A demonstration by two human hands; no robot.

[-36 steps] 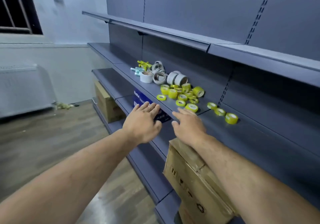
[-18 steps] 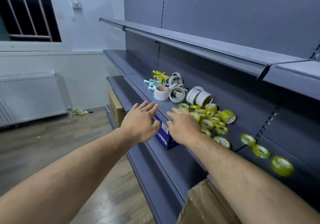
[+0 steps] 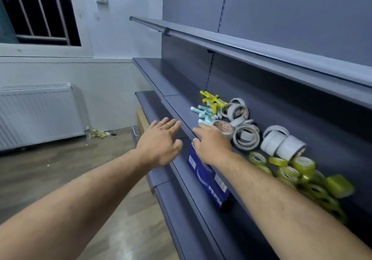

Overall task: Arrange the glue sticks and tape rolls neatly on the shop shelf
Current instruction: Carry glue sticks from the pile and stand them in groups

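Note:
On the grey middle shelf (image 3: 181,106) lie a heap of yellow glue sticks (image 3: 212,99), teal and white glue sticks (image 3: 203,113), several white tape rolls (image 3: 246,137) and a jumble of yellow tape rolls (image 3: 302,171) to the right. My right hand (image 3: 211,142) reaches over the shelf's front edge with straight fingers, its tips close to the teal sticks and a printed tape roll (image 3: 224,128). My left hand (image 3: 161,141) hovers open in front of the shelf edge, holding nothing.
A blue Pepsi box (image 3: 209,181) stands on the lower shelf under my right wrist. A brown carton (image 3: 141,120) sits low at the far end. An upper shelf (image 3: 241,44) overhangs. A radiator (image 3: 36,114) and wooden floor are on the left.
The view has moved closer to the shelf and leftward. Both hands have advanced toward the glue sticks and white rolls; the yellow rolls now lie beside my right forearm.

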